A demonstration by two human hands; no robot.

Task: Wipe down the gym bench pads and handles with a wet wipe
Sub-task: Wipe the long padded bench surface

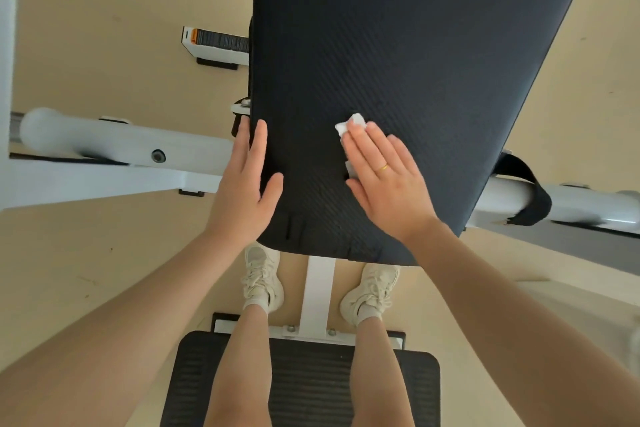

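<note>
A long black textured back pad (pixel 398 45) of the gym bench fills the upper middle of the head view. My right hand (pixel 384 180) lies flat on its lower part with straight fingers, pressing a white wet wipe (pixel 348 126) against the pad; most of the wipe is hidden under the palm. My left hand (pixel 244 184) rests open along the pad's left edge, thumb on the top surface. A smaller black seat pad (pixel 311 388) sits below, between my legs.
White frame bars extend left (pixel 121 146) and right (pixel 571 201) of the pad, the right one carrying a black strap (pixel 523 191). A white post (pixel 318 291) joins the pads between my shoes. A white box with an orange label (pixel 214 42) lies on the beige floor.
</note>
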